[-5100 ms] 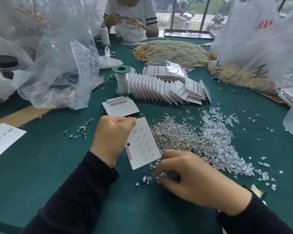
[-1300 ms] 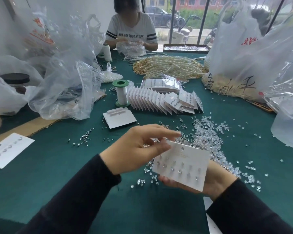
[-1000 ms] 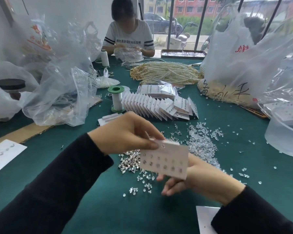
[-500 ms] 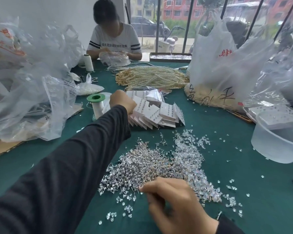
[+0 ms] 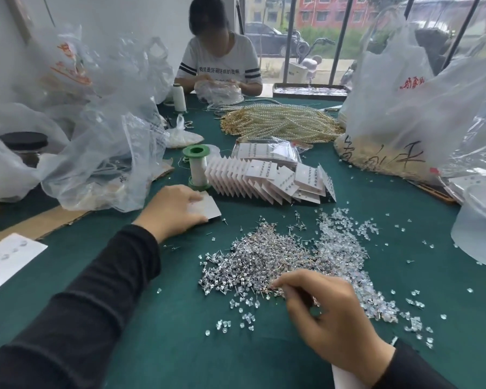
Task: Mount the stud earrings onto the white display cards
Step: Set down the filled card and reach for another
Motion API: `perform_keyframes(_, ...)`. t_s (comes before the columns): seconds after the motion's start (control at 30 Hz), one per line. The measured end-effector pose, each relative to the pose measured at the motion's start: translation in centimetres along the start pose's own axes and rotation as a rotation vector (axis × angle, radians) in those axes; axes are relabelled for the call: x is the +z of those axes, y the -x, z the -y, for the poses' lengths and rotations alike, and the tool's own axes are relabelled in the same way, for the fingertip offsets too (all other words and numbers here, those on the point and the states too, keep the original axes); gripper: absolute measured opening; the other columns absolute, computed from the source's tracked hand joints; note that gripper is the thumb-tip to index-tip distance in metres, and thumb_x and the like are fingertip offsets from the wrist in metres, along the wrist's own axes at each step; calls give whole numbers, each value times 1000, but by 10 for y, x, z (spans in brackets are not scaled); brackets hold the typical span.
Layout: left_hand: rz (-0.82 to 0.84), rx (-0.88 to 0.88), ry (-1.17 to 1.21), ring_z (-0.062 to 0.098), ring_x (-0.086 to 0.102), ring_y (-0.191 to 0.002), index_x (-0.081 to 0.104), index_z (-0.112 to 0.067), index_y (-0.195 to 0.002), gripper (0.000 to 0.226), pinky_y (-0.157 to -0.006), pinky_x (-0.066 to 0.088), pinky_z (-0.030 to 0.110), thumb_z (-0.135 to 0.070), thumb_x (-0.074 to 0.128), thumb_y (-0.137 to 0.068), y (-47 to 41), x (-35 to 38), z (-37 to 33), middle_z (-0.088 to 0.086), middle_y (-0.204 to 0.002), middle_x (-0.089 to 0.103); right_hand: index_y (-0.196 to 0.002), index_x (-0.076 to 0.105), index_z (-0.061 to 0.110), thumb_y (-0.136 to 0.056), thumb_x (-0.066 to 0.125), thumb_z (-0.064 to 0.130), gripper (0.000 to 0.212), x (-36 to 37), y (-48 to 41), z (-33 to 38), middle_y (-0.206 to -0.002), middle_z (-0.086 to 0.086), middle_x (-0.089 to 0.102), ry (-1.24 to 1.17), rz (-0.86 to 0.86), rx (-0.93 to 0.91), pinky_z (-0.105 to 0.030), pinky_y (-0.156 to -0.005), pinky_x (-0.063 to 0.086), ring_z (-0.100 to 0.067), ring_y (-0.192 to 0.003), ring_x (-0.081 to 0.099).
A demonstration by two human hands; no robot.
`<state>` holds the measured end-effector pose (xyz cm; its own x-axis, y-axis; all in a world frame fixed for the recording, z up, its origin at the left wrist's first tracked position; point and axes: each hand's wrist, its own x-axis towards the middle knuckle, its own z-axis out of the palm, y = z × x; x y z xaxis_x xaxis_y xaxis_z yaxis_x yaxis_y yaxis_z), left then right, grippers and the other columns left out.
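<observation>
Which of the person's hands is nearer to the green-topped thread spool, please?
The left. The left hand rests on a white card just in front of the green-topped spool; the right hand is well nearer the camera, at the stud pile.

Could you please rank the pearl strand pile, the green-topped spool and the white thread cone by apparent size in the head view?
1. Pearl strand pile
2. Green-topped spool, though it is nearer the camera
3. White thread cone

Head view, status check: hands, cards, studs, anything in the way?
Left hand flat on blank card stack. Right hand fingertips in stud pile, grip unclear. Filled cards fanned behind. Nothing blocking.
</observation>
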<state>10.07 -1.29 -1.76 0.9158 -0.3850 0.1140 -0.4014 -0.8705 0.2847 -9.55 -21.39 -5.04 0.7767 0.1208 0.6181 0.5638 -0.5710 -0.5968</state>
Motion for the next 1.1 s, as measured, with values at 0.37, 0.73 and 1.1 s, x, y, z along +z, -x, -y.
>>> perform_keyframes(0.37, -102, -18, -101, 28, 59, -101, 72, -15, -96, 21, -87, 48, 39, -24, 54, -89, 11, 17, 0, 6, -103, 69, -81, 68, 8, -84, 52, 16, 18, -3, 2, -1, -59, 6, 61, 63, -127, 11, -19, -44, 41, -3, -48, 51)
perform_keyframes(0.73, -535, 279, 60, 24, 55, -70, 70, 2, -83, 13, -69, 41, 28, -9, 63, -83, 24, -16, -38, 17, -76, 66, -87, 63, 14, -88, 55, -1, 17, -15, -2, -6, -57, 0, 57, -287, -345, 359, -26, -43, 43, -12, -46, 49)
perform_keyframes(1.1, 250, -136, 1598, 20, 70, -70, 64, 5, -84, 12, -56, 57, 27, -3, 66, -74, 55, 10, -115, 10, -77, 71, -95, 67, 11, -75, 61, 31, 29, -20, -5, -6, -79, -7, 70, -609, -188, 577, -25, -59, 55, -19, -68, 66)
